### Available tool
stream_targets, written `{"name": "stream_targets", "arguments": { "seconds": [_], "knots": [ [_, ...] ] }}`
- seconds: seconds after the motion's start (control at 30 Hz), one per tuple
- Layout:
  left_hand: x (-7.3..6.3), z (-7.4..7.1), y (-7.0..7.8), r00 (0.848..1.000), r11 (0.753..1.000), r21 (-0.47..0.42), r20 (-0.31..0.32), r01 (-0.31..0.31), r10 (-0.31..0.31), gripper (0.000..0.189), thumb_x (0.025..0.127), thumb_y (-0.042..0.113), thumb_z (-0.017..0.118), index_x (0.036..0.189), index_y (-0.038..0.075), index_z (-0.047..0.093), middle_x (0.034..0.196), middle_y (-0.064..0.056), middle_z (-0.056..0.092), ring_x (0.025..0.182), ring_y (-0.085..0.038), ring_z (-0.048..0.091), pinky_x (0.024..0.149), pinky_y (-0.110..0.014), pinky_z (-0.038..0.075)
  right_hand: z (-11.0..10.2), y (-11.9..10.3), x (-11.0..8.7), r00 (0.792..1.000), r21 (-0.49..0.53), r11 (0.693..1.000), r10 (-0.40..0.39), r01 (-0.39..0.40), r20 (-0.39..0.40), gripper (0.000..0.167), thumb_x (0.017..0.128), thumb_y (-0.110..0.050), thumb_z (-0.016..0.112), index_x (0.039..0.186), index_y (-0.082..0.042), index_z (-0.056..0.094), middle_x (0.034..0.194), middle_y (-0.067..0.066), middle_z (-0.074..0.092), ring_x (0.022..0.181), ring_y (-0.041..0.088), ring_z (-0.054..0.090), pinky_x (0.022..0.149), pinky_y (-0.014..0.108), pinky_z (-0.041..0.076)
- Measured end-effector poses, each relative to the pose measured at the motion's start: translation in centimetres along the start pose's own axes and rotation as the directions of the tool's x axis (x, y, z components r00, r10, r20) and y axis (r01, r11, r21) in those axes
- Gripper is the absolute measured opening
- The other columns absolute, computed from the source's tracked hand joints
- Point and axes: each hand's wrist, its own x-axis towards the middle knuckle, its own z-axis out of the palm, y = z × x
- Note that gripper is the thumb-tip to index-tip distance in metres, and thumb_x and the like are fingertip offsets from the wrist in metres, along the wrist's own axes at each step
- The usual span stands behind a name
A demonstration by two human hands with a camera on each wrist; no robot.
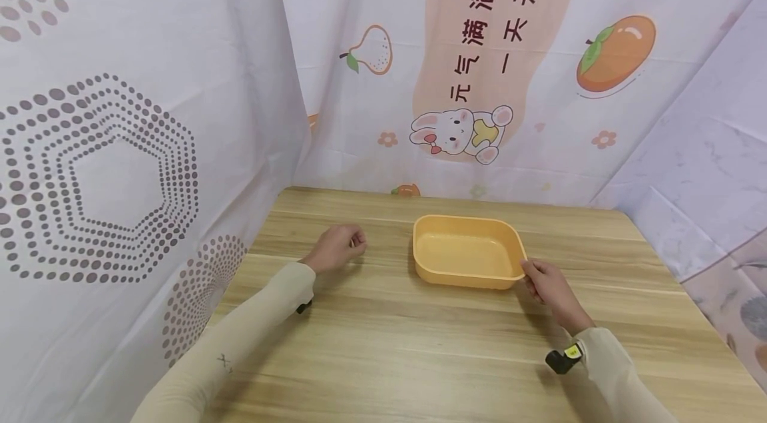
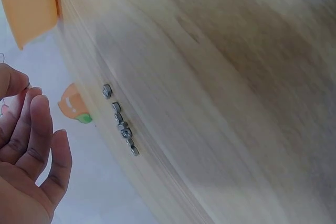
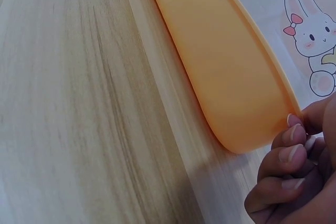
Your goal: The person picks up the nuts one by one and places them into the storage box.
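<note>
An orange-yellow plastic tray (image 1: 467,255) with rounded corners lies on the wooden table, its inside bare. My right hand (image 1: 550,288) pinches the rim at its near right corner between thumb and forefinger, the other fingers curled below. To the left of the tray, my left hand (image 1: 337,248) hovers close over the table with thumb and forefinger together. A tiny shiny edge shows at those fingertips in the left wrist view; I cannot tell exactly what it is. Beyond that hand, several small metal nuts (image 2: 126,132) lie in a rough row on the table, hidden in the head view.
The wooden table (image 1: 383,356) ends at a printed white curtain (image 1: 359,123) behind the tray. Another curtain with dotted patterns (image 1: 120,176) hangs along the left side, and a marbled sheet (image 1: 689,196) is on the right. A black wrist camera (image 1: 563,360) sits under the right sleeve.
</note>
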Motion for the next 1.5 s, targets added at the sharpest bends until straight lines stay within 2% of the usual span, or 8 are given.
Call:
{"name": "stream_targets", "arguments": {
  "seconds": [0.17,0.8,1.5],
  "knots": [
    [0.0,0.1,0.6,1.0,1.0,-0.016,0.012,0.021,-0.021,0.006,0.097,0.017,0.07,0.092,0.017,0.069,0.084,0.008,0.066,0.071,-0.009,0.059,0.065,-0.029,0.051,0.0,0.0,0.1,1.0,-0.001,1.0,-0.001,0.001,0.0,0.052,0.11,-0.044,0.045,0.092,0.004,0.053,0.071,0.0,0.048,0.058,0.01,0.043,0.05,0.024,0.039],
    [0.6,0.8,2.1,0.999,0.999,-0.014,0.022,-0.034,0.034,0.007,0.096,0.013,0.07,0.09,0.017,0.068,0.082,0.01,0.065,0.07,-0.008,0.058,0.066,-0.027,0.051,0.0,0.2,0.2,1.0,-0.014,1.0,-0.001,0.001,-0.011,0.051,0.11,-0.043,0.045,0.093,0.004,0.054,0.07,0.001,0.048,0.057,0.011,0.043,0.05,0.024,0.039],
    [0.8,1.1,3.7,0.998,0.998,0.001,0.016,-0.055,0.055,0.008,0.094,0.013,0.072,0.088,0.018,0.068,0.081,0.01,0.064,0.07,-0.007,0.057,0.065,-0.027,0.05,0.2,0.0,-0.2,1.0,-0.003,1.0,-0.01,0.01,-0.009,0.049,0.111,-0.04,0.044,0.09,0.004,0.052,0.068,0.0,0.047,0.056,0.01,0.042,0.05,0.024,0.038]
  ]
}}
